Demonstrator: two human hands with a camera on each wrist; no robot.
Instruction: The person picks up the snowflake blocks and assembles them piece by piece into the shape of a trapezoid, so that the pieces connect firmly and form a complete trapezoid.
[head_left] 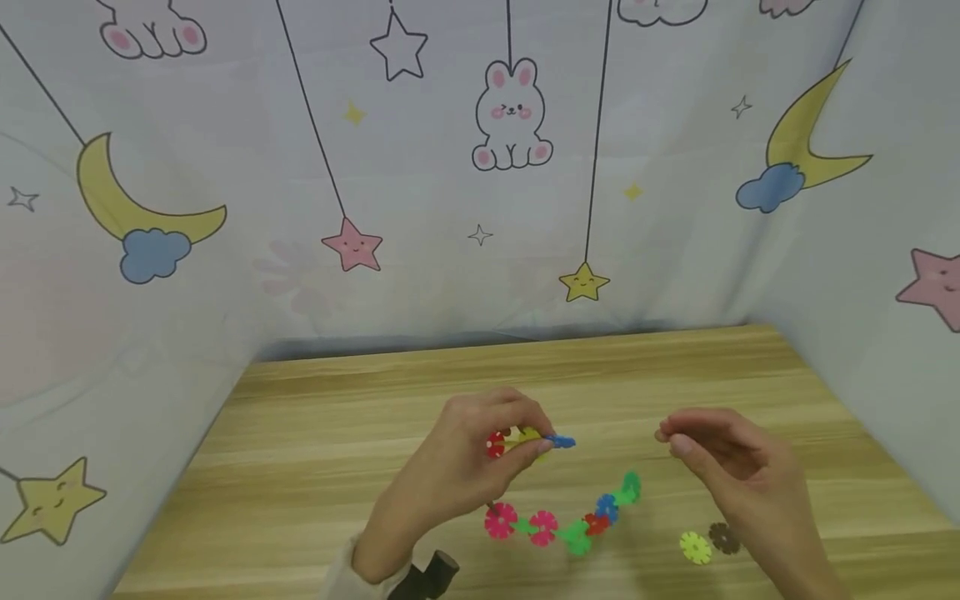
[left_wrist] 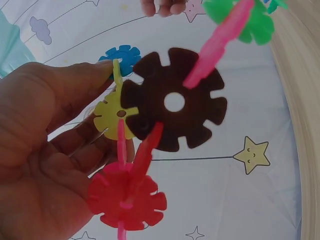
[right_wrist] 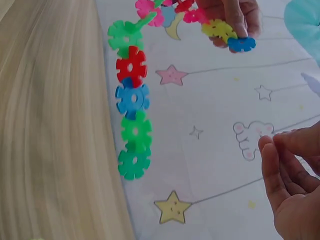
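Note:
My left hand point(head_left: 480, 454) pinches a blue notched plastic disc point(head_left: 562, 442) between thumb and fingers. The blue disc point(right_wrist: 242, 44) ends a chain of interlocked snowflake discs. Next to it come yellow discs point(left_wrist: 107, 116), then red and pink ones point(left_wrist: 127, 195), and a dark brown disc point(left_wrist: 175, 100) close to the left wrist camera. From there the chain hangs in a curve to pink point(head_left: 543, 528), red, blue point(head_left: 607, 507) and green discs point(head_left: 632, 486). My right hand point(head_left: 750, 475) is apart from the chain, fingers loosely bent, thumb near the fingertips; no object shows between them.
A loose yellow-green disc point(head_left: 695, 547) and a dark brown disc point(head_left: 724, 537) lie side by side on the wooden table point(head_left: 337, 417), close to my right forearm. White cloth point(head_left: 435, 192) printed with stars, moons and rabbits encloses the table's back and sides.

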